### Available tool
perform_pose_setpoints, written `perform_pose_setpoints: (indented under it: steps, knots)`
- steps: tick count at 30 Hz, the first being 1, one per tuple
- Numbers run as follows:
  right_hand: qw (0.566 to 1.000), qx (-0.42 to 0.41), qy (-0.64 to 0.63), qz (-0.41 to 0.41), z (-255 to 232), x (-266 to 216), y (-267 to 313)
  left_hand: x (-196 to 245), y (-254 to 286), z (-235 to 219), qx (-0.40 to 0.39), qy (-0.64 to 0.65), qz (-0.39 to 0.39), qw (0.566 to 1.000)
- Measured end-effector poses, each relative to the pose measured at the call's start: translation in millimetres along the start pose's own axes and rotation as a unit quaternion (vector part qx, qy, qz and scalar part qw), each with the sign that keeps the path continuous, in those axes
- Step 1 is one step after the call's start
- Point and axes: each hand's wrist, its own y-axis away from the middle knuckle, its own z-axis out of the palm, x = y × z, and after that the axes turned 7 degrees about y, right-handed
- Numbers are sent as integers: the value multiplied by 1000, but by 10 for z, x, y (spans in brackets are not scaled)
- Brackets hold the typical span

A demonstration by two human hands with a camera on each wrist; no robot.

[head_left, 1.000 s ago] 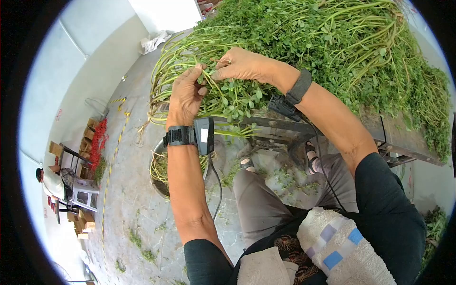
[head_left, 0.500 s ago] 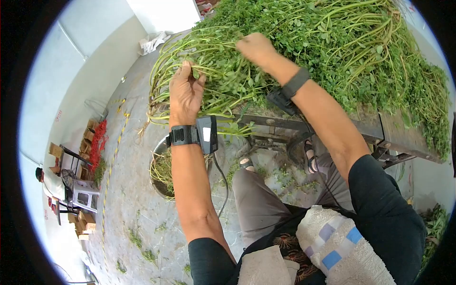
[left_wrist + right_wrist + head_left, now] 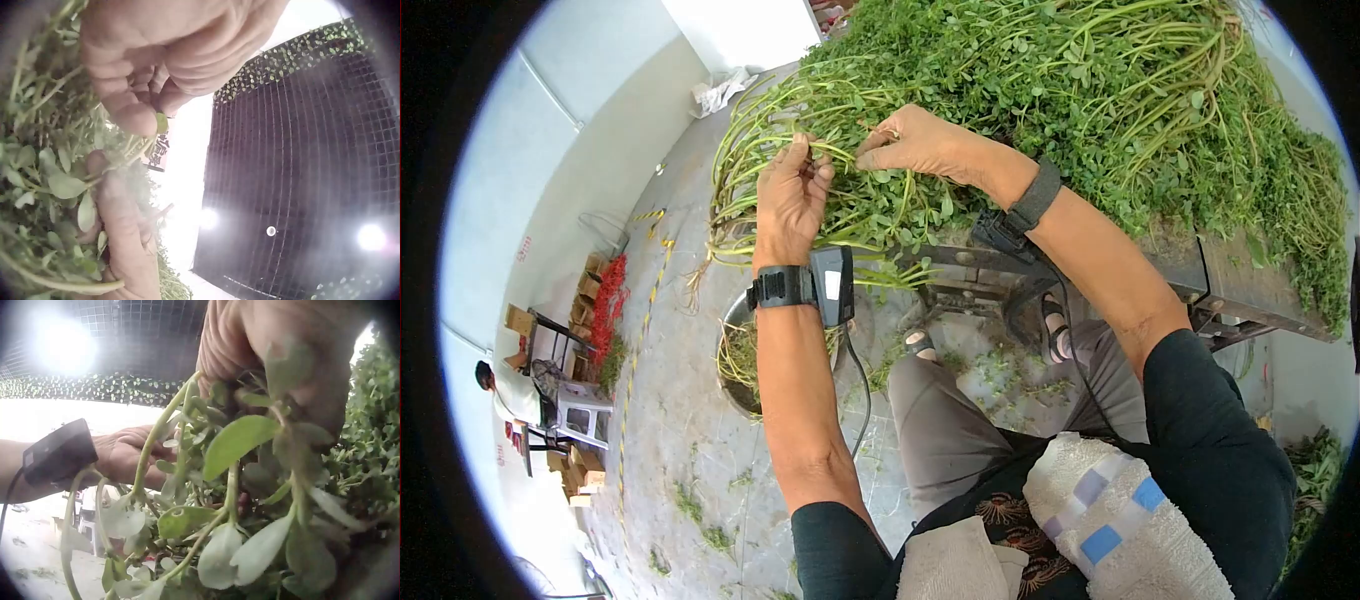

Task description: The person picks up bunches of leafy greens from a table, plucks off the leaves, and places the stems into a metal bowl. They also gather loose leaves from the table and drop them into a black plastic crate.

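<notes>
Fingers of my left hand (image 3: 790, 205) and right hand (image 3: 915, 140) pinched leafy stems (image 3: 870, 200) at the surface's near edge; most of the heap (image 3: 1120, 90) lay unsorted, little in the basin (image 3: 735, 350).

The greens (image 3: 1040, 90) I'm working are soft plant matter, with smooth, slightly glossy leaves and pale sleek stems. They lie on a rusty, matt metal cart (image 3: 1240, 280) above rough grey concrete floor (image 3: 690, 400). A nubby terry-cloth towel (image 3: 1100, 510) covers my lap, beside a dull metal bowl (image 3: 735, 345).
</notes>
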Motion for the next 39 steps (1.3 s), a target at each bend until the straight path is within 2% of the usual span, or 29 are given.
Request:
perform_pose_setpoints:
  steps: [4, 6, 7, 9, 10, 11, 12, 13, 14, 15, 17, 19, 21, 28, 32, 34, 35, 37, 39]
  knots:
    - [997, 30, 65, -14, 23, -17, -41, -16, 20, -13, -4, -18, 5, 1000]
    - [975, 47, 217, 10, -5, -56, -61, -19, 29, -21, -8, -85, 10, 996]
    - [975, 48, 218, 10, -11, -42, -68, -30, 34, -22, -9, -84, 10, 996]
    - [976, 149, 156, 33, -22, 15, -117, -58, 43, -31, -18, -108, 9, 994]
    - [974, 214, 32, 73, -5, 48, -181, -59, 47, -46, -17, -108, 9, 994]
    - [954, 226, -137, 138, -86, 101, -183, -53, 49, -63, -23, -79, -1, 997]
    - [946, 229, -188, 132, -151, 139, -161, -36, 47, -82, -29, -50, -9, 998]
    - [936, 231, -237, 124, -214, 89, -132, -16, 50, -77, -28, -50, -5, 998]
    - [947, 201, -234, 87, -226, 61, -64, -16, 62, -73, -18, -65, -4, 998]
    - [947, 200, -234, 88, -231, 29, -48, -28, 68, -81, -8, -80, -5, 997]
    - [979, 67, -185, 55, -235, -26, -18, -32, 57, -82, -22, -74, -13, 997]
    - [990, 14, -136, 36, -154, -67, -3, -40, 49, -52, -37, -67, -19, 997]
    - [985, 39, -156, 65, 3, -48, -77, -40, 55, -47, -16, -68, -16, 997]
    - [978, 9, -182, 105, 288, -25, -99, -44, 81, -54, -16, -68, -16, 997]
    - [978, 19, -178, 103, 289, -95, -58, -43, 95, -38, -20, -61, -9, 998]
    - [987, 36, -132, 82, 304, -78, -57, -62, 112, -23, -16, -70, -5, 997]
    - [987, 35, -132, 82, 306, -50, -74, -79, 121, -16, -7, -58, 0, 998]
    - [983, 90, -114, 112, 272, 93, -148, -90, 107, -75, 4, -48, 4, 999]
    - [980, 93, -124, 122, 166, 160, -101, -68, 80, -150, -37, 47, -22, 998]
